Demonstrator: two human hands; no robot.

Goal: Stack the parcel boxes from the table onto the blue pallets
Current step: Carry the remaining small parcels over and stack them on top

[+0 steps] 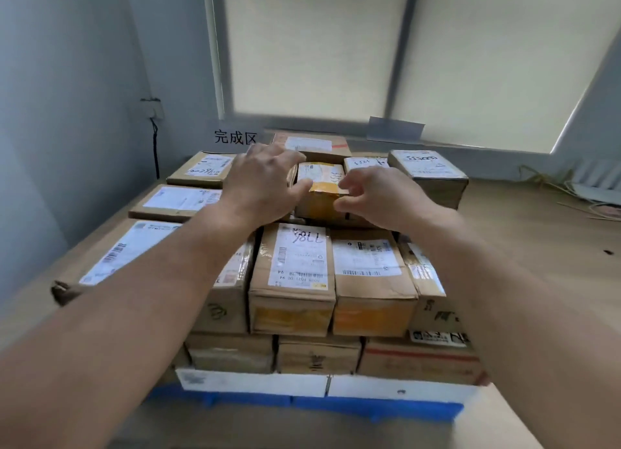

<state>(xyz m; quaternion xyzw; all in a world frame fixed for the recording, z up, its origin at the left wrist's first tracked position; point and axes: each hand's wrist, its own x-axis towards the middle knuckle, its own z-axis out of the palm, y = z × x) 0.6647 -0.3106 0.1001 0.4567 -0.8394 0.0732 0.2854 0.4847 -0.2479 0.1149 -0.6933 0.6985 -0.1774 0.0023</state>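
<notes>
Left forearm cut off at frame edge | left hand [265, 183] cups left end of small yellow-taped parcel box [321, 189], hiding that side, thumb on front edge | box sits atop parcel stack [292, 280] on blue pallets [386, 408], mostly covered | right hand [373, 196], fingers curled, pinches box's right edge | hands apart.

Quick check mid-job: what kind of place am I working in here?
Probably an indoor parcel-handling or dispatch room. Labelled cardboard parcel boxes are stacked in layers on a blue pallet, and a sign behind the stack reads 完成区 (finished area).
</notes>
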